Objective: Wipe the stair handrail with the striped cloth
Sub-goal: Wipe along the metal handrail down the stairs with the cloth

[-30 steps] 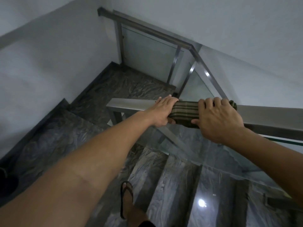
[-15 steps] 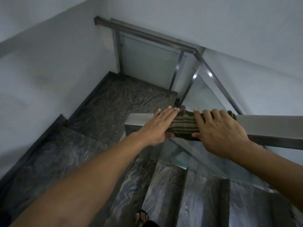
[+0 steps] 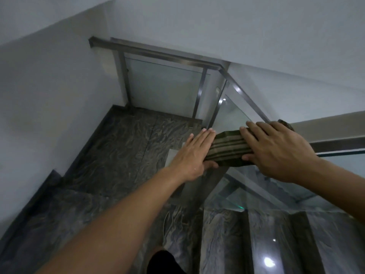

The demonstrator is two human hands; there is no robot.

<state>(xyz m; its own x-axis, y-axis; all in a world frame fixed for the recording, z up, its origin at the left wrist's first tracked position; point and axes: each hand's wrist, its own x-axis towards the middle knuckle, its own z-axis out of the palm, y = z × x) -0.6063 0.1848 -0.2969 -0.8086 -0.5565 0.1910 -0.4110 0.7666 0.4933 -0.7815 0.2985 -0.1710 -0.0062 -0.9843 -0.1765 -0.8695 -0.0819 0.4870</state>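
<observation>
The striped cloth (image 3: 227,149), dark green with pale bands, is wrapped over the flat steel handrail (image 3: 325,129) near its left end. My left hand (image 3: 192,155) lies flat on the cloth's left edge, fingers straight, thumb tucked under the rail. My right hand (image 3: 274,149) presses down on the cloth's right part, fingers spread over the top and thumb below. Only a short pale stub of rail (image 3: 172,156) shows left of my left hand.
Dark marbled stairs (image 3: 126,155) turn down to a landing on the left. A second steel rail (image 3: 158,54) with glass panels runs along the far side. Glass (image 3: 256,196) fills the space below the near rail. White walls close in on the left and behind.
Both hands and the cloth have slid left along the rail toward its end. Far less bare rail shows left of my left hand, whose fingers went from curled over the rail to flat.
</observation>
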